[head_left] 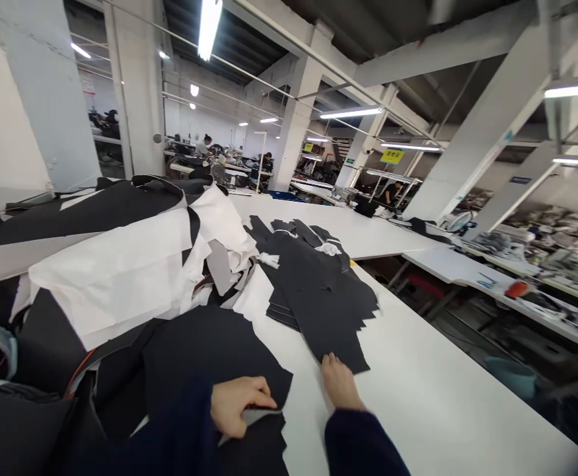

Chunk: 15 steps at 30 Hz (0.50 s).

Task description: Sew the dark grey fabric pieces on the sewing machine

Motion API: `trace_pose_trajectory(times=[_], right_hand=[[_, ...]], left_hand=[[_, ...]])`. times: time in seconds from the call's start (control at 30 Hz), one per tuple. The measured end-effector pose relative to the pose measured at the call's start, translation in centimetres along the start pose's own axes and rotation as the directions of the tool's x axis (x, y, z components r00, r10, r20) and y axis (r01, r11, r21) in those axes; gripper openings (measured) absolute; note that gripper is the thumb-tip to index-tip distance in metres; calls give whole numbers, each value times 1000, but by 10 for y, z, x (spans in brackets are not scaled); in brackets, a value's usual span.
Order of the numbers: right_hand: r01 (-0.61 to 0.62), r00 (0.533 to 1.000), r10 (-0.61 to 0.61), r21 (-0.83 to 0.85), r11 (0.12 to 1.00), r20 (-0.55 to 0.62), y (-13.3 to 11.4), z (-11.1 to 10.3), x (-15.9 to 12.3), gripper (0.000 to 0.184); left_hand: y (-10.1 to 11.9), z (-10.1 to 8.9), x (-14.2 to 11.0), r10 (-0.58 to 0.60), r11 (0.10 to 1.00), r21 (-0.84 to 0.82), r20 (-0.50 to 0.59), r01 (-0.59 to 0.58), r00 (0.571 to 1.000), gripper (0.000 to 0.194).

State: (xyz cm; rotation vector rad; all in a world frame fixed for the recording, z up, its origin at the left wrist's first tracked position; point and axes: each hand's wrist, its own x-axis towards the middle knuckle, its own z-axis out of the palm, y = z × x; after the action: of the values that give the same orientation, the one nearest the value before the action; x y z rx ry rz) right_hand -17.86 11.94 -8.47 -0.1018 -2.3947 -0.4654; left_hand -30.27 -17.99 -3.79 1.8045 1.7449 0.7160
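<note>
My left hand (239, 403) pinches the edge of a black fabric piece (256, 444) with notched sides, and a strip of its grey underside shows at the fold. My right hand (341, 382) has its fingers curled over the lower edge of another dark fabric panel (325, 297). This panel lies on a stack of dark cut pieces on the white table (407, 383). A further black piece (209, 350) spreads just beyond my left hand. Whether my right fingers hold one layer or several is hidden.
A large heap of black, grey and white fabric (120, 264) rises on the left. A small white tie bundle (329, 248) lies on the stack. To the right, beyond a gap, a lower table (460, 268) holds an orange object (516, 289). People sit at machines far back.
</note>
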Motion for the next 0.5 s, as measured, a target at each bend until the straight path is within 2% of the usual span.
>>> trace_pose_trajectory(times=[0.1, 0.13, 0.2, 0.27, 0.3, 0.33, 0.37, 0.4, 0.43, 0.5], right_hand=[[-40, 998, 44, -97, 994, 42, -15, -74, -89, 42], [-40, 996, 51, -148, 988, 66, -19, -96, -117, 44], [-36, 990, 65, -220, 975, 128, -28, -134, -167, 49], [-51, 978, 96, -238, 970, 183, -44, -165, -206, 54], [-73, 972, 122, -236, 969, 202, -55, -179, -222, 57], [-104, 965, 155, -233, 967, 213, -67, -192, -234, 60], [-140, 956, 192, -230, 963, 222, -82, -204, -245, 62], [-177, 946, 228, -223, 959, 230, -97, -215, -253, 63], [-216, 933, 264, -209, 954, 243, -113, -226, -260, 65], [-330, 902, 362, -165, 930, 235, -145, -246, -272, 65]], left_hand=[[21, -11, -6, -59, 979, 196, -6, 59, 998, 55], [33, -20, -4, -103, 945, 312, -13, 102, 995, 46], [67, -43, 7, -141, 813, 560, -73, 158, 987, 29], [113, -62, 30, -4, 671, 738, -101, 78, 995, 21], [139, -64, 46, 133, 618, 785, -54, -40, 990, 20], [165, -59, 63, 276, 566, 805, 21, -180, 961, 20], [190, -45, 81, 400, 509, 796, 119, -328, 909, 18], [212, -22, 97, 494, 451, 757, 229, -473, 839, 17], [231, 8, 111, 553, 398, 697, 337, -597, 762, 15], [255, 81, 130, 595, 325, 523, 534, -788, 601, 10]])
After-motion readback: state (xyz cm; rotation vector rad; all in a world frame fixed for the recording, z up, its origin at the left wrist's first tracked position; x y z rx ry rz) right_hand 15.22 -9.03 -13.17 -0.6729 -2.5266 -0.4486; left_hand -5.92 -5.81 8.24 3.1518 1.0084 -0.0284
